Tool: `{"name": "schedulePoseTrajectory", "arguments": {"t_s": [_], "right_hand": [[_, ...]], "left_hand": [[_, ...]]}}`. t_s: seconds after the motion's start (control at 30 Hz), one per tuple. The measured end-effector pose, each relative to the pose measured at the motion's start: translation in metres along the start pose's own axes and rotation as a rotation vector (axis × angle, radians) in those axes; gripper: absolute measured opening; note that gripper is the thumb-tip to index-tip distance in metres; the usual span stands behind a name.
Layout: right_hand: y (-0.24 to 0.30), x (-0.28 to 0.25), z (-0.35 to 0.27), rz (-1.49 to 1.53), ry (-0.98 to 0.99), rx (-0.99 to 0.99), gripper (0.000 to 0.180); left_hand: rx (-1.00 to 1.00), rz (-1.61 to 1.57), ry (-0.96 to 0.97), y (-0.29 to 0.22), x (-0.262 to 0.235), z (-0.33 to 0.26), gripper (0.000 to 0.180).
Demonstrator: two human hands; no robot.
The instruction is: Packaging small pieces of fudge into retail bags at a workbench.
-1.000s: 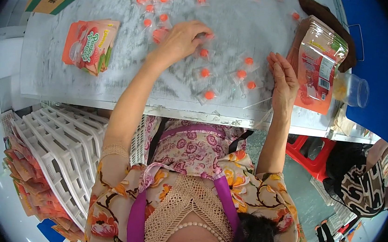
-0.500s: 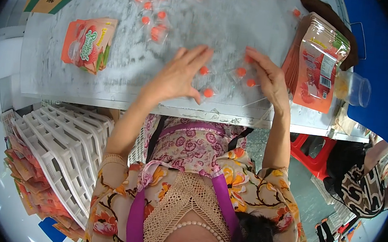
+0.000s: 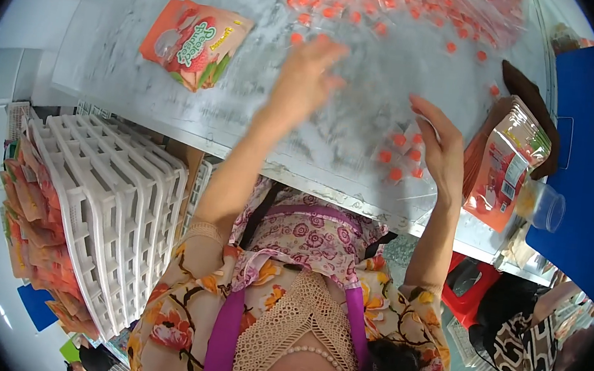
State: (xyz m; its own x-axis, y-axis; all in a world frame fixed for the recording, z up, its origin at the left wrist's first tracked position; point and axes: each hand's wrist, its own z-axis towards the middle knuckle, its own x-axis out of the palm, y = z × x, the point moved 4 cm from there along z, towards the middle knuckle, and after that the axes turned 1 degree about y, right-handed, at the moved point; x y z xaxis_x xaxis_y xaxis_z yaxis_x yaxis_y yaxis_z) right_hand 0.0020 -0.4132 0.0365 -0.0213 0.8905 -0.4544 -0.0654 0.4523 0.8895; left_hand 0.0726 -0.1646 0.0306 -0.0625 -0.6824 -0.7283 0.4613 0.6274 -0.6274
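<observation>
The small cluster of clear-wrapped orange candies (image 3: 398,156) lies near the tabletop's (image 3: 109,60) front edge, just beside your right hand (image 3: 440,149); its fingers are apart and curved, cupping the cluster without closing on it; a careless sweep could push pieces over that edge. Your left hand (image 3: 306,79) is blurred, fingers seemingly loose and spread, above bare tabletop short of the big heap of candies (image 3: 400,9) at the far side; I count about six in the near cluster, the heap too many to tell. Two printed pouches: one flat pouch (image 3: 193,43) at left, one standing pouch (image 3: 503,166) at right, which your right hand could tip. One clear plastic cup (image 3: 545,206) beyond it; one stack of white crates (image 3: 105,210) below.
</observation>
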Motion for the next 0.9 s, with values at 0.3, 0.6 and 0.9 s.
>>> {"name": "schedulePoseTrajectory", "arguments": {"t_s": [0.3,0.6,0.9], "right_hand": [[0.011,0.125,0.099,-0.393,0.244,-0.544,0.045],[0.022,0.128,0.132,-0.308,0.065,-0.533,0.039],[-0.002,0.098,0.124,-0.267,0.124,-0.494,0.045]], "left_hand": [[-0.333,-0.252,0.015,0.084,-0.025,-0.016,0.013],[-0.401,-0.446,-0.238,0.118,-0.052,-0.008,0.020],[-0.035,0.049,0.175,0.107,-0.047,0.004,0.053]]}}
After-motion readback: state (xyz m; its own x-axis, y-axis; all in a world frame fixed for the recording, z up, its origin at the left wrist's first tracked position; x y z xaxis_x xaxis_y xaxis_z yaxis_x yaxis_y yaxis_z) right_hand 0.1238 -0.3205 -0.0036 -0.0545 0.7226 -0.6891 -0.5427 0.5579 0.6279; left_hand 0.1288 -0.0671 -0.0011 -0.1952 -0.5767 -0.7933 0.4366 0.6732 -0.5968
